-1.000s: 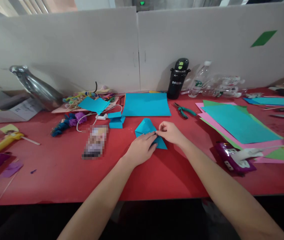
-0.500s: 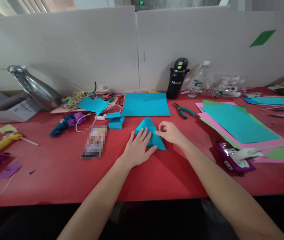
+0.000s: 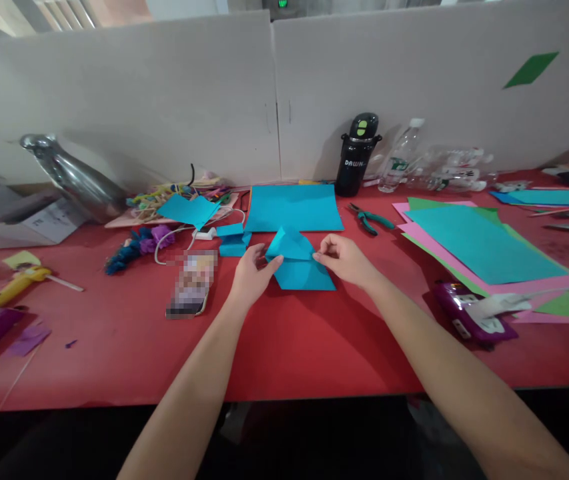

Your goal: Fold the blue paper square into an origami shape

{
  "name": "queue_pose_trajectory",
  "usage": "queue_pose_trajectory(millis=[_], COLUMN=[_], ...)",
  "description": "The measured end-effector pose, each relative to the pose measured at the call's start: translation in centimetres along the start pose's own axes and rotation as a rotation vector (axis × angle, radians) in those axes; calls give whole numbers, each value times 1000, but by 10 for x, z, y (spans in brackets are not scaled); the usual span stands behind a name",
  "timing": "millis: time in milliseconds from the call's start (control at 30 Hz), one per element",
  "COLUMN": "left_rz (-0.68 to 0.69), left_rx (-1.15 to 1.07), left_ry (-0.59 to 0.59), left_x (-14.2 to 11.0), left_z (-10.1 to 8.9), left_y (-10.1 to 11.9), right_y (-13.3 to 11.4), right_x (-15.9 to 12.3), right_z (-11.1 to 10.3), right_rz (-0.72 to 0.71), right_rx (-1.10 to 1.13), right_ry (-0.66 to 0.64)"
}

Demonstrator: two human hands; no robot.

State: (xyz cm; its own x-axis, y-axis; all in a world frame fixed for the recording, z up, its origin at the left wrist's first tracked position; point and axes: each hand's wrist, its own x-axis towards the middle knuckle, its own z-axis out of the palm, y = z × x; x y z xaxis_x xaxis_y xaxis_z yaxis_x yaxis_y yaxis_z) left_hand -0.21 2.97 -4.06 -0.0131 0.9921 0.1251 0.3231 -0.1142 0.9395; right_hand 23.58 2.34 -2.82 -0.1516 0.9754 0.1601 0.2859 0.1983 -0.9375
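Observation:
A partly folded sheet of blue paper (image 3: 300, 272) lies on the red table in front of me, its upper flap raised at a crease. My left hand (image 3: 257, 270) pinches the paper's left edge between thumb and fingers. At the right end of the crease, my right hand (image 3: 341, 259) grips the edge with thumb and forefinger. Just beyond is a flat stack of blue sheets (image 3: 294, 208). To the left of my left hand sits a small folded blue paper piece (image 3: 233, 240), near a phone (image 3: 191, 283) whose screen is blurred out.
Pliers (image 3: 371, 219), a black bottle (image 3: 357, 157) and plastic bottles (image 3: 400, 160) stand or lie at the back right. Coloured sheets (image 3: 484, 243) and a purple power strip (image 3: 474, 313) are on the right. A metal jug (image 3: 71, 177) and a yellow glue gun (image 3: 14, 285) are left.
My left hand has gone from lying flat on the paper to pinching its left edge. The upper part of the paper has lifted and opened at the crease.

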Motion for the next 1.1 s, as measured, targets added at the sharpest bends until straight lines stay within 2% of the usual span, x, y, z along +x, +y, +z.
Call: queue_pose_trajectory(millis=[67,167,333,600,900,1100], left_rz=[-74,-102,-77,-91,-87,-106], left_rx=[-107,-260,-224,-383,-314,-340], left_ry=[4,-30,33,22,-44,-31], left_x=[-1,-2,-3,-1,-5,-4], left_z=[-1,-4,-9,-9,-4,1], left_y=[6,14,16,16,20,16], right_y=[-3,-4,-2,-5,-3,-6], right_x=[-1,-2,-1,-1,-2,-2], right_z=[1,3,4,2,6,10], right_rz=[-18,-39,-56,-55,-56,-33], right_rx=[19,17,7,17,20,30], right_ry=[-9,-19,-18,6,4,-23])
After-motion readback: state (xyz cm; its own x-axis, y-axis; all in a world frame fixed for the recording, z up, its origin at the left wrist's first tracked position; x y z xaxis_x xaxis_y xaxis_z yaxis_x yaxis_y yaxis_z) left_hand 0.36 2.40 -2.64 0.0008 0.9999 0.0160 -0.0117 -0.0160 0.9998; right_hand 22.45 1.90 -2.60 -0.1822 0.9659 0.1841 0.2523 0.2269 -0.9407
